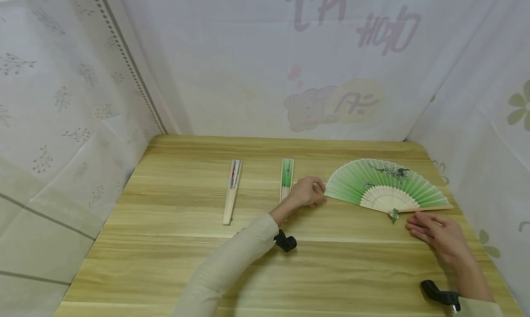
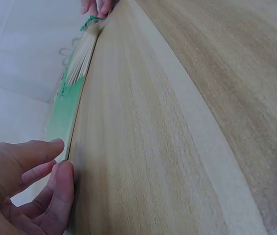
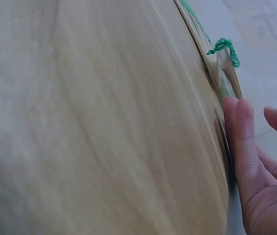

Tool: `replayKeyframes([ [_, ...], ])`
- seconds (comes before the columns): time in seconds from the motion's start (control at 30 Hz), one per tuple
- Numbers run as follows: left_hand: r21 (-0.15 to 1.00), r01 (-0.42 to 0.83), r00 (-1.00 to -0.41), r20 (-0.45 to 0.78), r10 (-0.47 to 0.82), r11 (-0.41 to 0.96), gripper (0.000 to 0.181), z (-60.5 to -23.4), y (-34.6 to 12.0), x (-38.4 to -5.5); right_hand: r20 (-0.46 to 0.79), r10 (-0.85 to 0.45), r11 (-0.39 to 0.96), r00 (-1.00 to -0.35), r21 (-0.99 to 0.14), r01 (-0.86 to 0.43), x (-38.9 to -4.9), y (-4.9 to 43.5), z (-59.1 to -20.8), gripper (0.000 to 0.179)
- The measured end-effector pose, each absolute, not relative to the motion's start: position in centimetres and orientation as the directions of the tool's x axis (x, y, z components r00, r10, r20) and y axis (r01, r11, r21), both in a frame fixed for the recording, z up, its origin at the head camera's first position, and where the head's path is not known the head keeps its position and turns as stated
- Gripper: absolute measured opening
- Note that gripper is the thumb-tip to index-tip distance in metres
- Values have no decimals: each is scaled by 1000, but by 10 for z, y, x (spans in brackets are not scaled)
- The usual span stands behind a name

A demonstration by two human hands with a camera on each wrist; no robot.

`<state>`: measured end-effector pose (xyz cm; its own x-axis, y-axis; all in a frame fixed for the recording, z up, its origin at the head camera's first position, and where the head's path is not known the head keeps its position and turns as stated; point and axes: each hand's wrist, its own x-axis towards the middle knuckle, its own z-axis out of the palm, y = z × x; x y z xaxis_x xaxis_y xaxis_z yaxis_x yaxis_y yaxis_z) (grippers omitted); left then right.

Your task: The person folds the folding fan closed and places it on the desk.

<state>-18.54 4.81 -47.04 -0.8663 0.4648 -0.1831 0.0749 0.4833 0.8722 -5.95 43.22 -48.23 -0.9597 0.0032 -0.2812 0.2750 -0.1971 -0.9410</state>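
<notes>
A green folding fan (image 1: 352, 186) lies spread on the table at the right, with pale ribs, a dark printed design and a green cord (image 1: 394, 214) at its pivot. My left hand (image 1: 307, 191) pinches its left end, the thumb and fingers about the tip in the left wrist view. Below the fan's right-hand edge is my right hand (image 1: 440, 234). In the right wrist view its fingers (image 3: 243, 127) stay straight beside the fan, the thumb apart. Left of my left hand lies a closed green fan (image 1: 286, 174), its lower part hidden behind that hand.
Further left on the wooden table (image 1: 165, 262) lies another closed fan (image 1: 232, 193) with pale ribs and a printed end. Patterned white cloth (image 1: 232, 77) hangs behind the table and along both sides. A black wrist device (image 1: 285, 241) sits at my left wrist.
</notes>
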Motion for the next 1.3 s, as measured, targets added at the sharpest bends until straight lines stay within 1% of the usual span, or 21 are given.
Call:
replayKeyframes([
  [0.33, 859, 82, -872, -183, 454, 505, 22, -471, 50, -190, -389, 89, -287, -917, -892, 350, -65, 423, -477, 13],
  [0.63, 830, 94, -887, -181, 425, 550, 21, -474, 55, -192, -419, 126, -349, -899, -867, 355, -71, 418, -477, 13],
  [0.87, 764, 133, -897, -178, 404, 632, 19, -475, 58, -194, -424, 144, -347, -894, -868, 356, -73, 410, -474, 15],
  [1.13, 733, 124, -910, -185, 372, 669, 19, -473, 61, -193, -447, 203, -351, -871, -864, 361, -77, 401, -470, 15],
  [1.3, 676, 116, -926, -191, 325, 727, 19, -472, 66, -192, -468, 236, -340, -852, -861, 379, -78, 399, -471, 14],
])
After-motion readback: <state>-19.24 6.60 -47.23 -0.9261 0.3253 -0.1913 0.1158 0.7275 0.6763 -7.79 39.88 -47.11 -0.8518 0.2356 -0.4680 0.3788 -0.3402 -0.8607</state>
